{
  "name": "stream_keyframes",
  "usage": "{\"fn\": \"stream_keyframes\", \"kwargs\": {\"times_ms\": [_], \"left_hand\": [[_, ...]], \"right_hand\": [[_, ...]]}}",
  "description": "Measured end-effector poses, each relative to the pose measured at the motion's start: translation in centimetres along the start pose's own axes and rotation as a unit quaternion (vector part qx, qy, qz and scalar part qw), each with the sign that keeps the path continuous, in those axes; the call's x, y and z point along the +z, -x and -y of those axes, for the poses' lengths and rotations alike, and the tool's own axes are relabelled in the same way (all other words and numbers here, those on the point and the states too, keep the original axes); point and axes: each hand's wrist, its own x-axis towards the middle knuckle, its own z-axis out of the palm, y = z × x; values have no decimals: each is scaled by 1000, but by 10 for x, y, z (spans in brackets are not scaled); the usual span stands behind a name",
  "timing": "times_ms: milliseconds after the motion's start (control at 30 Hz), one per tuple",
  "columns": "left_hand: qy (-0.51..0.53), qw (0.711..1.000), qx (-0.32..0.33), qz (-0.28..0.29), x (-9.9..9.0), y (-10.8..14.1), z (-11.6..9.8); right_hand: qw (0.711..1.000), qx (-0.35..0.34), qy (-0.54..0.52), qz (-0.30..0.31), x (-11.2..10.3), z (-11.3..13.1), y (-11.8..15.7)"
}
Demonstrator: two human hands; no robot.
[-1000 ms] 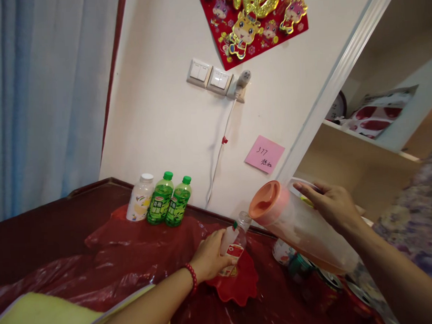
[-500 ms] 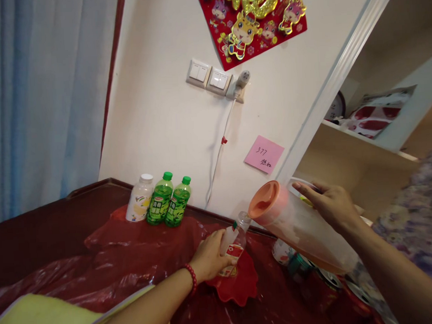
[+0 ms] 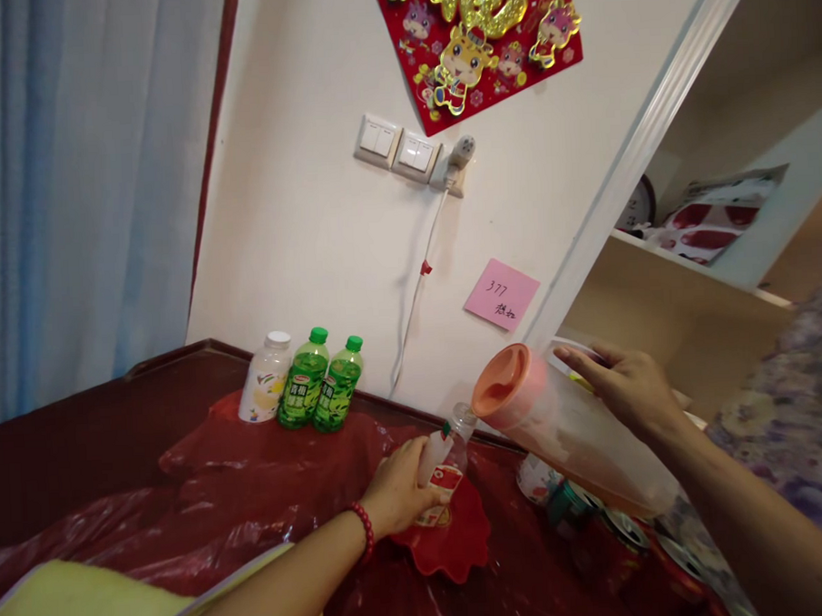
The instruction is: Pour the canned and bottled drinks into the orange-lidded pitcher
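A clear bottle (image 3: 444, 479) with a red and white label stands on a red scalloped dish (image 3: 455, 547). Around its side my left hand (image 3: 402, 490) is closed, a red bead bracelet on the wrist. My right hand (image 3: 625, 385) grips the handle of a translucent pitcher (image 3: 580, 437) with an orange lid. The pitcher is tipped to the left, its lid edge touching or very near the bottle's open mouth. Liquid lies along the pitcher's lower side; whether any flows out cannot be made out.
Two green bottles (image 3: 304, 385) and a white bottle (image 3: 264, 378) stand at the back left. Several cans (image 3: 615, 540) are below the pitcher. A yellow cloth (image 3: 76, 604) lies front left on red plastic sheeting (image 3: 255, 478). A pink note (image 3: 502, 293) is on the wall.
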Motion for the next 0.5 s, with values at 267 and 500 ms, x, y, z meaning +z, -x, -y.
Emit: {"fn": "stream_keyframes", "kwargs": {"times_ms": [267,500], "left_hand": [[5,1000,-1,3,-1,1,-1],[4,1000,6,3,-1,0,-1]], "right_hand": [[999,30,8,19,-1,5,0],[1000,23,5,15,-1,8,1]]}}
